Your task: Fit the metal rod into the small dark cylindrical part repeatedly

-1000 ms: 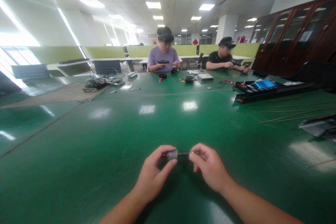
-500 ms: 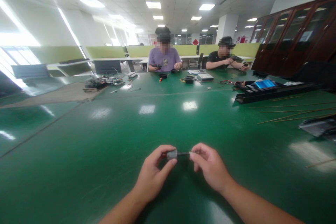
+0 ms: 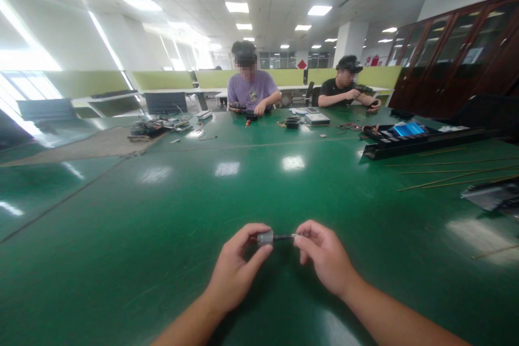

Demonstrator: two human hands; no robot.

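Above the green table [image 3: 182, 194], near its front, my left hand [image 3: 243, 262] pinches a small grey cylinder [image 3: 265, 238] between thumb and fingers. A thin dark shaft [image 3: 281, 237] runs sideways from the cylinder to the right. The far end of that shaft is held between the thumb and fingers of my right hand [image 3: 324, 257]; its tip is partly hidden by them. The cylinder and shaft lie roughly level, joined in one line between both hands.
At the right are a long black tray [image 3: 425, 143], thin brown rods [image 3: 454, 174] and a dark transparent bundle [image 3: 490, 194]. Electronic parts [image 3: 150, 127] lie at the far left. Across the table sit a person in purple [image 3: 253, 89] and a person in black [image 3: 338, 92].
My hands and the held part have hardly moved. Across the table, the person in purple has leaned left and reached a hand to the dark items there.
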